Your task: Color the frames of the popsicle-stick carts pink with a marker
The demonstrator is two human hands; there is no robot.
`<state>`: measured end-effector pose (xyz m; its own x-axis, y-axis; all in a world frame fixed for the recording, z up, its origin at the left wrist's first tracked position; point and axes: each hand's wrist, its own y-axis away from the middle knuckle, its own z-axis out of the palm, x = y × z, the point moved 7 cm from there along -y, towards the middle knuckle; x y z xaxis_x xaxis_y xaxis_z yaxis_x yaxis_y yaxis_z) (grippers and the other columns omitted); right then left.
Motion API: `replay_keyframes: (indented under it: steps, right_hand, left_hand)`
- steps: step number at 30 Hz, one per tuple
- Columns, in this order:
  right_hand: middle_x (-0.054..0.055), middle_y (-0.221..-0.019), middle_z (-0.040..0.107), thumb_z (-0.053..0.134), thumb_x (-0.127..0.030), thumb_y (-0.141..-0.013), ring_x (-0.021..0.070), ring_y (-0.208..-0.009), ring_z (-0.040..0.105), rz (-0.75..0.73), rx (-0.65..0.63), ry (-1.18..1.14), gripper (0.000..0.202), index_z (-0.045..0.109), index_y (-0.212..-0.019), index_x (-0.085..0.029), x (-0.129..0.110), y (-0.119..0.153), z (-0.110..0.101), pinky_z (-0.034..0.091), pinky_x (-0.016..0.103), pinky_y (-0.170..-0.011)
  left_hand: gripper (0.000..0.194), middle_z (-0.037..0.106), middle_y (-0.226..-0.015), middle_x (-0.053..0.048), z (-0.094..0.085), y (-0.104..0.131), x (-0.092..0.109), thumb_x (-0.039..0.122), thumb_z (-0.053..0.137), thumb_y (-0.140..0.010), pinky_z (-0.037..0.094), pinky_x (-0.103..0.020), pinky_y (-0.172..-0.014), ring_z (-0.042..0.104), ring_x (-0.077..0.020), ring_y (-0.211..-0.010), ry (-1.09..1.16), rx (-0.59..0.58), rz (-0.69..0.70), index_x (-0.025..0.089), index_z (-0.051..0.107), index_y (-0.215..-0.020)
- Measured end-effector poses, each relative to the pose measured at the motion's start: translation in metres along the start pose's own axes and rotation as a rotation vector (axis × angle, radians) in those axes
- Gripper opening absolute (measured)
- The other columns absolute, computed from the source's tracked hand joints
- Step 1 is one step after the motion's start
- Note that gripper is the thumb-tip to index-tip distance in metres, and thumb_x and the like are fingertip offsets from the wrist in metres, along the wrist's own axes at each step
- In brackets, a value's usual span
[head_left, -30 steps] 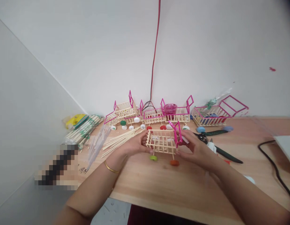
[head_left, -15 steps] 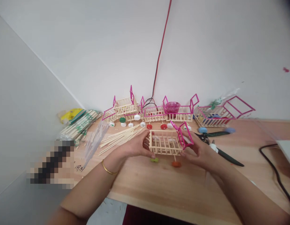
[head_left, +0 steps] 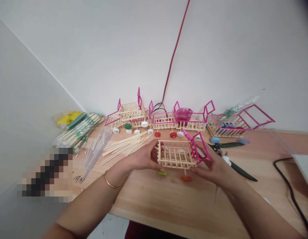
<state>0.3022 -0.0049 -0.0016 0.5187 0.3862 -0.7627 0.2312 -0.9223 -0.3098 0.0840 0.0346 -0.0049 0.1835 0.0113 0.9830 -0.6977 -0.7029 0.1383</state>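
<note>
Between my hands is a small cart built of pale wooden sticks, with a pink stick frame at its right end. Bottle-cap wheels show below it: a yellow-green one and an orange one. My left hand grips the cart's left end, thumb at the lower corner. At the other end, beside the pink frame, my right hand is closed on the cart, its fingers partly hidden behind the frame.
Similar stick carts stand along the wall, one beside a tub of pink paint. Loose sticks and packaged sticks lie left. Dark-handled pruning shears lie right, near a black cable.
Both hands keep hold of the cart, which appears very slightly tilted and lower. The camera view has shifted a little.
</note>
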Motion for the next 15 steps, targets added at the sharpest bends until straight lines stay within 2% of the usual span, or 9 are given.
replay_keyframes:
  steps: [4,9,15]
  right_hand:
    - [0.008,-0.151,0.040,0.071,-0.042,-0.079,0.0310,-0.140,0.038,0.010,-0.027,-0.003,0.073,0.039,-0.143,-0.033,0.0008,0.0022,0.0000,0.034,0.051,-0.113]
    - [0.008,-0.151,0.042,0.070,-0.042,-0.080,0.0301,-0.136,0.044,0.046,-0.061,-0.020,0.074,0.037,-0.145,-0.033,0.0045,0.0037,0.0023,0.039,0.048,-0.110]
    - [0.008,-0.146,0.047,0.073,-0.041,-0.078,0.0313,-0.135,0.044,0.016,-0.008,-0.013,0.073,0.041,-0.143,-0.032,0.0020,0.0012,0.0010,0.041,0.046,-0.109]
  left_hand:
    - [0.066,0.060,-0.103,-0.004,-0.0009,0.0008,0.0011,0.019,0.088,-0.054,0.052,-0.032,-0.074,0.062,-0.0190,-0.089,-0.020,0.014,0.008,0.020,0.046,-0.105]
    - [0.069,0.061,-0.102,-0.006,-0.0016,0.0001,-0.0040,0.025,0.088,-0.053,0.053,-0.033,-0.074,0.062,-0.0206,-0.090,-0.017,0.001,0.003,0.019,0.049,-0.109]
    - [0.071,0.060,-0.102,-0.005,-0.0008,-0.0013,-0.0009,0.023,0.088,-0.054,0.052,-0.032,-0.074,0.062,-0.0194,-0.089,-0.032,0.000,-0.021,0.020,0.046,-0.111]
